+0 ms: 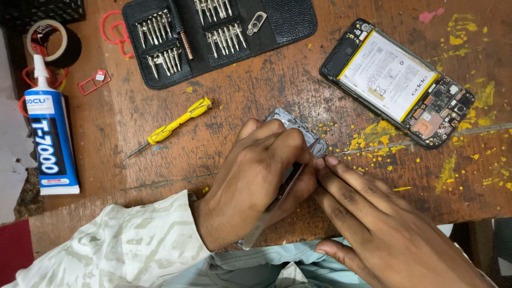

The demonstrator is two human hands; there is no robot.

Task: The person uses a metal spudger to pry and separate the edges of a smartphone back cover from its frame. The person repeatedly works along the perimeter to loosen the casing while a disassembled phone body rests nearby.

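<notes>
Left hand pinching tweezers; right hand fingers flat, seemingly pressing grey phone part

Worn brown wooden bench, scratched, yellow paint specks scattered over the right half. Black bit case lies open at the far edge, rows of metal bits seen inside. Opened phone with exposed battery lies near the far right corner. Yellow-handled screwdriver is laid left of centre. White glue tube and tape roll lie at the left edge, red SIM tray just beside. Small grey phone part rests mid-bench, partly covered.
</notes>
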